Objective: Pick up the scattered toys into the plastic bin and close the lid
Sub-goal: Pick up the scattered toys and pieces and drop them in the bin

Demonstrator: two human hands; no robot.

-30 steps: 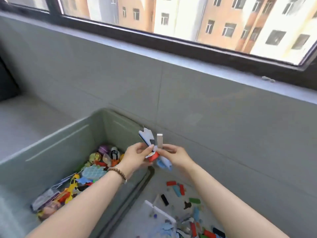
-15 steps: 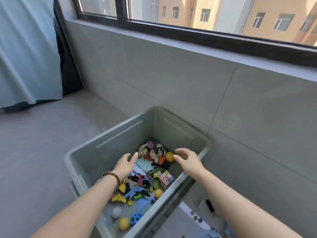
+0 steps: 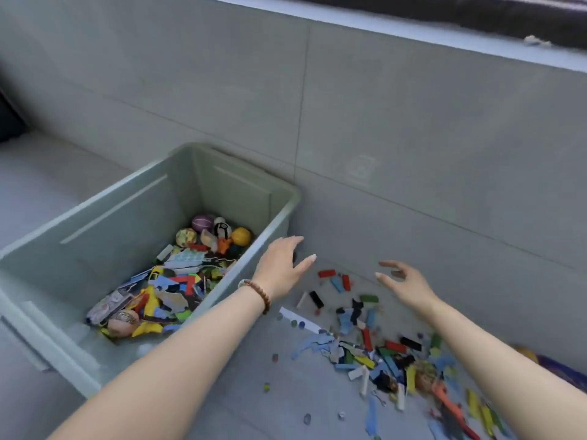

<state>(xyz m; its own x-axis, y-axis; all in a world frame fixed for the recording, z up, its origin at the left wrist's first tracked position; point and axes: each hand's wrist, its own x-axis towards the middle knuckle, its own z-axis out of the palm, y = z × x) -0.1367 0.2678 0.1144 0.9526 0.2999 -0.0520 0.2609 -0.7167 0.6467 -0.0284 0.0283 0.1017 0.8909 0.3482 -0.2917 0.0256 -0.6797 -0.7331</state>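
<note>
Evidently mid-collection: left hand (image 3: 282, 268) and right hand (image 3: 405, 285) hovered empty, fingers spread, near scattered multicoloured plastic pieces (image 3: 374, 350) beside the pale-green plastic bin (image 3: 127, 223); another scoop appeared due.

The pale green plastic bin (image 3: 95, 223) stands on the grey floor (image 3: 254, 392) against the tiled wall (image 3: 413, 138), mixed toys (image 3: 178, 290) inside; scattered plastic pieces (image 3: 381, 354) lie to its right.

A grey-green tiled wall (image 3: 413, 128) is running across in front of me, its big tiles meeting in thin seams. A pale sill (image 3: 397, 31) is capping it, with a dark window frame (image 3: 476, 9) sitting just above. The grey floor (image 3: 41, 185) is stretching away leftward under soft, even daylight, and something dark (image 3: 8, 122) is showing at the left edge.
</note>
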